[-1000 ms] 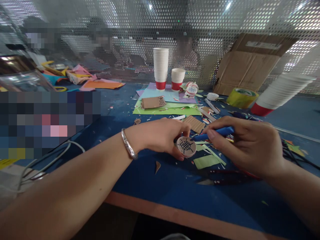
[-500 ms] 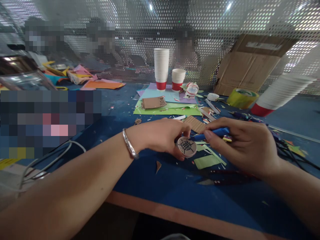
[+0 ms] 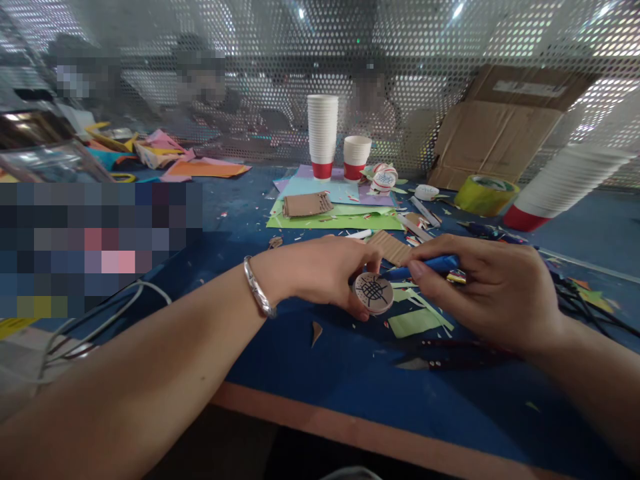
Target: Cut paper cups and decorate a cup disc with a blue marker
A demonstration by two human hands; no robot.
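A small round piece, its pale flat face drawn with dark grid lines and dots, is gripped at its left side between the thumb and fingers of my left hand. My right hand is closed around a blue marker pen. The pen's tip lies at the upper right edge of the drawn face; whether it touches cannot be told. Behind the hands lies a piece of corrugated cardboard. Light green paper strips lie just right of the round piece. Below them rest dark-handled snips, partly in shadow.
Stacked paper cups and a shorter cup stack stand on coloured paper sheets. To the right are yellow tape, a leaning cup stack and a cardboard box. A white cable runs at left.
Almost nothing differs. Both hands keep the same hold on the round piece and the marker, with at most a tiny shift.
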